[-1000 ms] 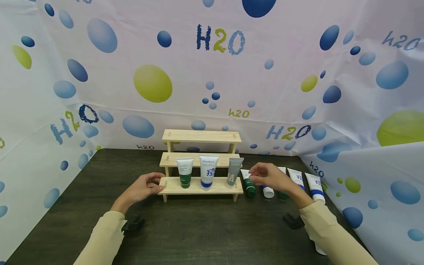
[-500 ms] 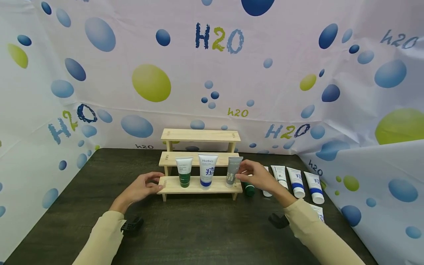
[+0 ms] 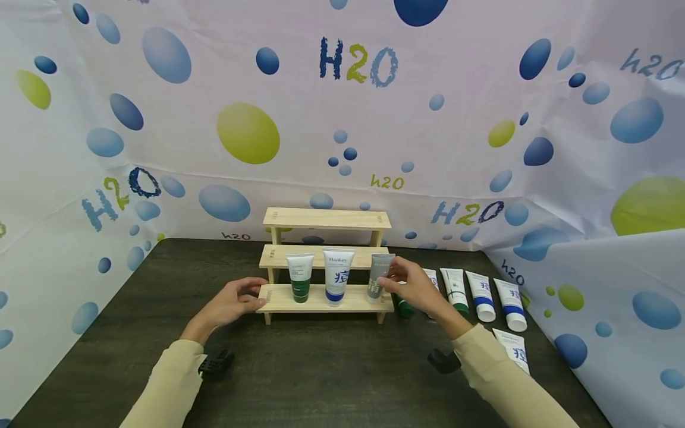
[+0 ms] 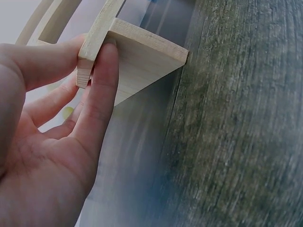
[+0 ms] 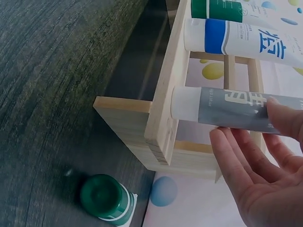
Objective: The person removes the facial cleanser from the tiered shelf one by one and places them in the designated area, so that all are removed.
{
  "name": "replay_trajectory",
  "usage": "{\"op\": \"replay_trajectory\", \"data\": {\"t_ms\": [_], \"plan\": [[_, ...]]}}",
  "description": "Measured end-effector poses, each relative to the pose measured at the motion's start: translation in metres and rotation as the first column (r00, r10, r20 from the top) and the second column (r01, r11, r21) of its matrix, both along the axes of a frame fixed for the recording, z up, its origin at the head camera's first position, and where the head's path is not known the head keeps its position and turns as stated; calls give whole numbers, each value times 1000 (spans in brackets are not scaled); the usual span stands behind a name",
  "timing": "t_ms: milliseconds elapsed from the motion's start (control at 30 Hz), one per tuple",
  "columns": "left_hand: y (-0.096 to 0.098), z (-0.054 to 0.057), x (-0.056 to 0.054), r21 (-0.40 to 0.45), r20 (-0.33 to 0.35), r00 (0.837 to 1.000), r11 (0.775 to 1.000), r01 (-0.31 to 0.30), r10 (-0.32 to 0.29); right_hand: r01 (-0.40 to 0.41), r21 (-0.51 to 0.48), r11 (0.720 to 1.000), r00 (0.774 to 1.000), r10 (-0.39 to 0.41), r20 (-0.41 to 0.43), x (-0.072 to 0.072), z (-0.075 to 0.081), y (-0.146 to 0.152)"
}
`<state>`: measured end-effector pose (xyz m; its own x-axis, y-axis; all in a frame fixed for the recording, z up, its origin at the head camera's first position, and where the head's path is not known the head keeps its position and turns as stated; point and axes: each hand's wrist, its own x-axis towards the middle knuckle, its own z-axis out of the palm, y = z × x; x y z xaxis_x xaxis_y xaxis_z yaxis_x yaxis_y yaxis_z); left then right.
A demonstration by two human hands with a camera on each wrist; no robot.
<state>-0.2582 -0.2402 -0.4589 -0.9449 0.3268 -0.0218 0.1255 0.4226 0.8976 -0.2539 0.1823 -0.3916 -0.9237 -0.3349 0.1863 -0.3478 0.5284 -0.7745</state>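
Observation:
A three-tier wooden display rack (image 3: 326, 219) stands at the middle back of the table. My left hand (image 3: 233, 303) pinches the left end of its bottom shelf (image 4: 96, 45), thumb on one face and a finger on the other. Three squeeze tubes stand cap-down on that shelf: a white and green tube (image 3: 299, 276), a larger white and blue tube (image 3: 338, 276) and a grey tube (image 3: 377, 273) at the right end. With thumb and fingers on opposite sides, my right hand (image 3: 414, 288) holds the grey tube, its white cap (image 5: 186, 103) at the shelf.
Right of the rack, more tubes lie on the dark table (image 3: 321, 368): a green-capped tube (image 5: 105, 196) close by, a white and green tube (image 3: 455, 288), two white and blue tubes (image 3: 481, 295) and another white tube (image 3: 512, 349) nearer. A printed curtain (image 3: 299, 131) borders the back.
My right hand has moved left from above the lying tubes to the grey tube and now holds it. The left hand has stayed at the shelf's end.

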Motion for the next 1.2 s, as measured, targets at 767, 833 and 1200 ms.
{"op": "replay_trajectory", "data": {"t_ms": [767, 833, 1200], "plan": [[1, 1, 0, -9, 1, 1000, 1000, -14, 14, 59, -66, 996, 998, -62, -33, 3, 3, 11], [1, 2, 0, -13, 5, 1000, 1000, -17, 17, 67, -57, 996, 997, -69, -37, 4, 5, 16], [2, 1, 0, -20, 2, 1000, 999, -29, 29, 109, -23, 994, 994, -109, -4, 14, 15, 41]]}}
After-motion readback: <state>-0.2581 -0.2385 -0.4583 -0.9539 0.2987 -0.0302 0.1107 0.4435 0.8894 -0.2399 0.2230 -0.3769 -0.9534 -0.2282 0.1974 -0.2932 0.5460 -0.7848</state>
